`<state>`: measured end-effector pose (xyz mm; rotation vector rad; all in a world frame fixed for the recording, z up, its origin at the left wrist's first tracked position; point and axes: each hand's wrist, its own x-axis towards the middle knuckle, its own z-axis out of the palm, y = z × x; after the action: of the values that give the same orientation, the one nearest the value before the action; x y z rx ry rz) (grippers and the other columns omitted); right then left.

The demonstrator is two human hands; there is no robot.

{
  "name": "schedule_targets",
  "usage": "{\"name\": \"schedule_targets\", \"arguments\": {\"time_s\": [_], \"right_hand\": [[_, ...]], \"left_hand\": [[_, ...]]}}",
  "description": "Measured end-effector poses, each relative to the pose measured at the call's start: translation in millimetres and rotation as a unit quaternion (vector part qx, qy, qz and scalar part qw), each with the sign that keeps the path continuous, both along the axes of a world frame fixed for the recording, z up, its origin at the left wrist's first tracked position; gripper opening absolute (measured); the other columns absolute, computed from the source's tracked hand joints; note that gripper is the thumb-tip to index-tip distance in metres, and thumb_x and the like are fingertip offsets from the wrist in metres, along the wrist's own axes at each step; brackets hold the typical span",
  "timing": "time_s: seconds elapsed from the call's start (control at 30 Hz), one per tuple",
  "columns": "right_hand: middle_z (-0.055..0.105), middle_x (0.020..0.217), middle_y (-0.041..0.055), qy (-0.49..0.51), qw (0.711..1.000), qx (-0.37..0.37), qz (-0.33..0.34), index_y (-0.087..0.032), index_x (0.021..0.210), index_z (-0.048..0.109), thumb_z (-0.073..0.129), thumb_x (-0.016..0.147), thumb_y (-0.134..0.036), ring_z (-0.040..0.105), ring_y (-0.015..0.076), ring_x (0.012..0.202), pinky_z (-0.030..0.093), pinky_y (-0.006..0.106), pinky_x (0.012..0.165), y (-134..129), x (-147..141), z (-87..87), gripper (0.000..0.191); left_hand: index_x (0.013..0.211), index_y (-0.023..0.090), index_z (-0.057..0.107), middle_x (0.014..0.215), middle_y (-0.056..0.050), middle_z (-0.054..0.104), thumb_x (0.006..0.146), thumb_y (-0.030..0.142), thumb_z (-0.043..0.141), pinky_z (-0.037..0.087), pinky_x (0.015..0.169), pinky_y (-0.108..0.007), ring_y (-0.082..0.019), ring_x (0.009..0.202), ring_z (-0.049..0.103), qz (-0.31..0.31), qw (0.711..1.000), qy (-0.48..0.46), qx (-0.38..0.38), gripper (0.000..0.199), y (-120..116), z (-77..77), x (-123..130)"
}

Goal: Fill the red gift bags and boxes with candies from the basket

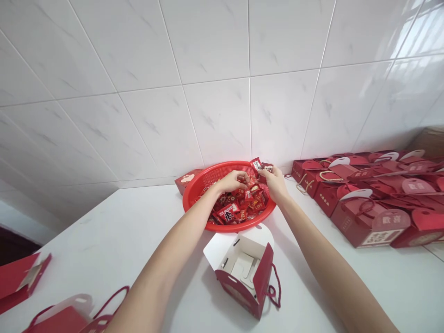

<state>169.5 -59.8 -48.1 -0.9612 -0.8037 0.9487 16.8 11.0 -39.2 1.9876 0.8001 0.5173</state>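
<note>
My right hand (275,184) pinches small red wrapped sweets (262,165) above the far right rim of a red plastic colander (239,227). Over the same colander is my left hand (233,181), its fingers curled in just above the heap; what they hold, if anything, is hidden. Many red wrapped sweets (227,213) with printed lettering fill the colander. In front of it stands a dark red gift box (239,291), its flaps up and its white inside showing. A red cord handle (275,286) hangs at that box's right side.
Rows of closed red gift boxes (367,222) stand at the right on the white table (145,222). More red boxes (62,319) lie at the lower left. A red packet (187,179) is behind the colander, near the tiled wall (215,120).
</note>
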Motion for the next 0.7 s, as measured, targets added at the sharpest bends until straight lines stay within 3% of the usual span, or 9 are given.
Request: {"name": "schedule_targets", "arguments": {"time_s": [0.37,0.57,0.7], "right_hand": [[0.059,0.067,-0.0034,-0.014,1.0,0.011,-0.001,-0.02,0.072,0.057,0.065,0.06,-0.026,0.056,0.0144,0.066,0.051,0.027,0.059,3.3,1.5,-4.2,0.016],[0.06,0.068,-0.0032,-0.022,1.0,0.015,-0.006,-0.021,0.072,0.057,0.066,0.06,-0.029,0.057,0.0146,0.067,0.051,0.027,0.06,7.2,3.1,-8.3,0.017],[0.059,0.066,-0.0045,-0.022,1.0,0.016,0.004,-0.021,0.074,0.056,0.065,0.06,-0.028,0.055,0.0134,0.062,0.051,0.027,0.059,6.3,2.8,-7.9,0.018]], "left_hand": [[0.08,0.014,0.065,0.089,-0.005,0.07,0.063,0.007,0.067,0.052,0.087,-0.035,-0.019,0.09,0.065,0.015,1.0,-0.012,0.003,0.018,-0.7,0.9,-1.4],[0.082,0.015,0.063,0.079,0.0,0.067,0.07,0.012,0.065,0.053,0.077,-0.031,-0.014,0.071,0.064,0.005,1.0,0.006,-0.026,0.012,-4.4,2.0,0.4],[0.075,0.017,0.055,0.075,0.0,0.066,0.077,0.024,0.066,0.052,0.075,-0.031,-0.015,0.07,0.066,-0.004,1.0,0.011,-0.026,0.013,-7.2,-0.4,2.9]]}}
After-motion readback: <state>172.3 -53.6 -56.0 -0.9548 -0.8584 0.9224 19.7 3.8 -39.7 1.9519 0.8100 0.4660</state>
